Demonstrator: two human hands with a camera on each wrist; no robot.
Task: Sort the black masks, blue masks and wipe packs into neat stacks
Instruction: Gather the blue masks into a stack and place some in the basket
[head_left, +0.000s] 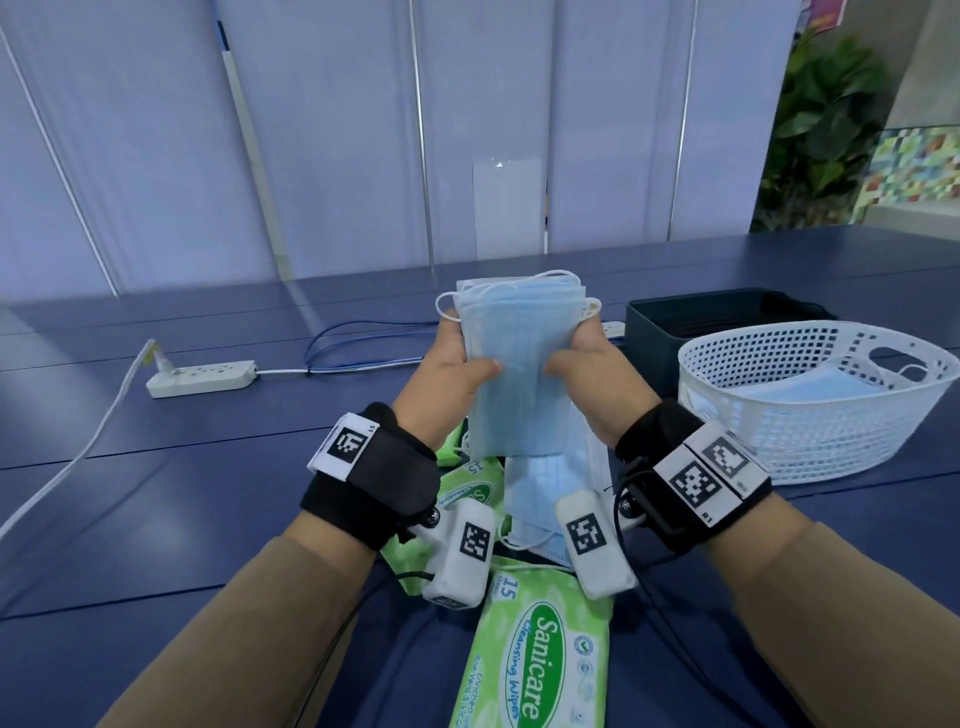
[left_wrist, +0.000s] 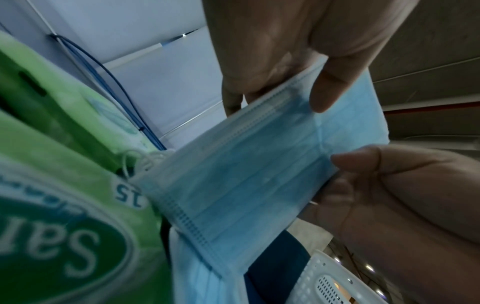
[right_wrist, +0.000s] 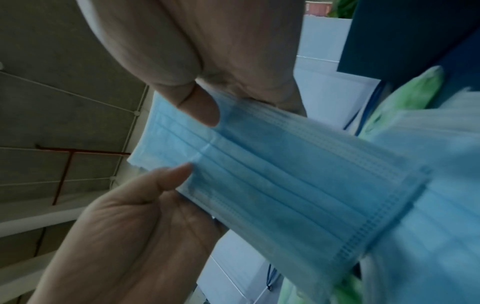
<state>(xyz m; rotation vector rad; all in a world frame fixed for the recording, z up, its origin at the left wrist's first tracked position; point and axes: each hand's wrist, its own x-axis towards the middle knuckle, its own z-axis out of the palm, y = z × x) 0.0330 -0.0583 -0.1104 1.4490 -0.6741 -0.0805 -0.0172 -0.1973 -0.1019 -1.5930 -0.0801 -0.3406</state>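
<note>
head: left hand (head_left: 451, 364) and right hand (head_left: 589, 366) clamped on blue mask bundle (head_left: 522, 358), held above table (head_left: 208, 467); wipe packs (head_left: 535, 654) at 6 o'clock | left wrist: thumbs pinching bundle | right wrist: same | step: squaring blue stack; next likely level set-down

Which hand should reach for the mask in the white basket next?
Probably the right hand: the white basket sits on its side. Both hands grip the blue masks, so the left hand could hold them alone.
</note>
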